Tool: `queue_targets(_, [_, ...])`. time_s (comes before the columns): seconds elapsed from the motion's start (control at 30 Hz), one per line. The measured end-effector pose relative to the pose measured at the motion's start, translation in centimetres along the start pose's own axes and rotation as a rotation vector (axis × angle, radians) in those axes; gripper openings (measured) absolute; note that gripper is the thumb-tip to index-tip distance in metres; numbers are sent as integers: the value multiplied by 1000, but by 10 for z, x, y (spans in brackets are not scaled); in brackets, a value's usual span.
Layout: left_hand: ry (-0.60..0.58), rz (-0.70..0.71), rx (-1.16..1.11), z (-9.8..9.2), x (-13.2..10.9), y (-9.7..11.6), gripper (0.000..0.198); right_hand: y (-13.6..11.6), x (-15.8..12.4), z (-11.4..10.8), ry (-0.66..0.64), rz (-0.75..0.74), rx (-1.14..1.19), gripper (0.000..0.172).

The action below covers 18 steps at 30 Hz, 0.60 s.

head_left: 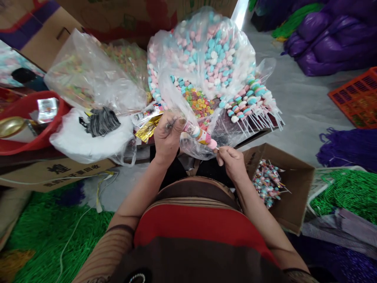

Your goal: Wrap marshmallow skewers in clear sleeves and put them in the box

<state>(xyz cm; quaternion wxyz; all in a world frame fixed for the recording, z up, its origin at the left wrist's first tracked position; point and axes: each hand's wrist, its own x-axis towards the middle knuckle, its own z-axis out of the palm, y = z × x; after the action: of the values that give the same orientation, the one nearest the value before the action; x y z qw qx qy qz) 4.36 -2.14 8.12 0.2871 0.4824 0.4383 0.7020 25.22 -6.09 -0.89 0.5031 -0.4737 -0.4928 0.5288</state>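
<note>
Candy skewer (pixel 200 135), partly sleeved in a printed wrapper (pixel 204 137), slants between both hands, just on the near side of loose ring candies (pixel 202 103). The left hand (pixel 167 135) grips its upper end; the right hand (pixel 232 159) pinches its white stick (pixel 217 148). Wrapping seems in hand, probably calling next for a steady stick while the wrapper is settled.

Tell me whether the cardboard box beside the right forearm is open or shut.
Open: the cardboard box shows its inner walls and a pile of wrapped sweets inside.
</note>
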Motion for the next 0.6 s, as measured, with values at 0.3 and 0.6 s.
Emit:
queue_targets(0.3, [-77, -48, -44, 10, -2, 1, 42, -4, -2, 2, -11, -16, 61, 39])
queue_targets(0.6, [-256, -379, -334, 25, -12, 8, 64, -14, 0, 13, -52, -11, 25, 44])
